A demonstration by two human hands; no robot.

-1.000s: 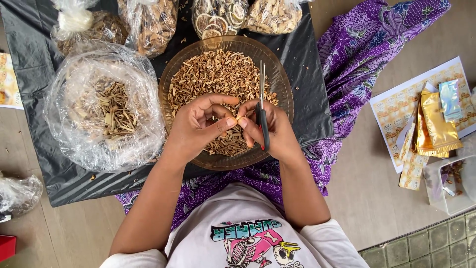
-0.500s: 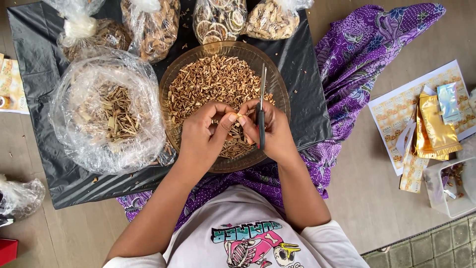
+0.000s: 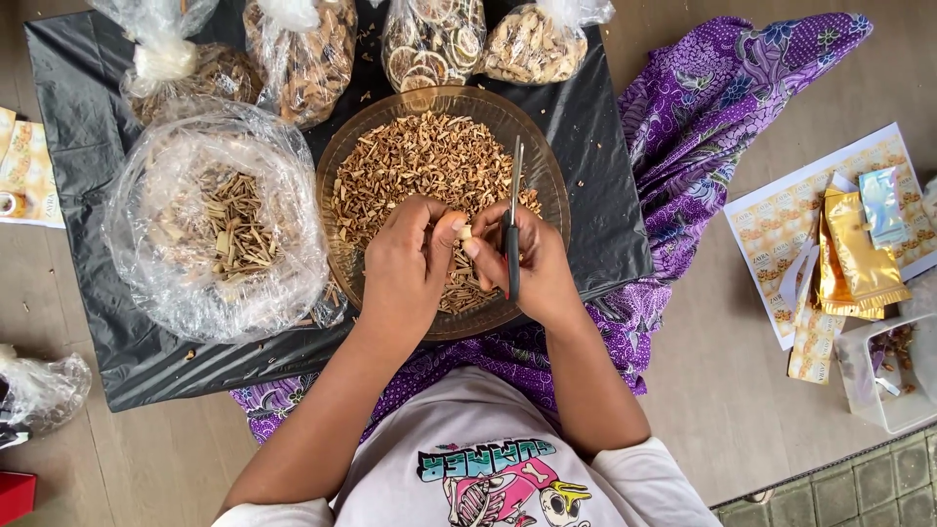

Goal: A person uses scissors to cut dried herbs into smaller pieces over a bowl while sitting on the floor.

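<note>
Small pale piece pinched between thumb and fingers of left hand, right over the near half of the brown glass bowl. Left grip clenched on that piece. Right hand touches the left at the fingertips; its grip is clenched round the scissors, blades pointing away from the person, tips over the bowl.

Bowl sits mid-sheet on the black plastic sheet spread on the floor, already well filled with cut chips. Judgement: good share done. Open clear bag just left of the bowl holds a modest pile of longer uncut sticks, so some left.

Four tied bags line the sheet's far edge. Purple patterned cloth runs off the sheet's right edge. Farther right on the floor: gold sachets on printed paper sheet, small clear tub.
</note>
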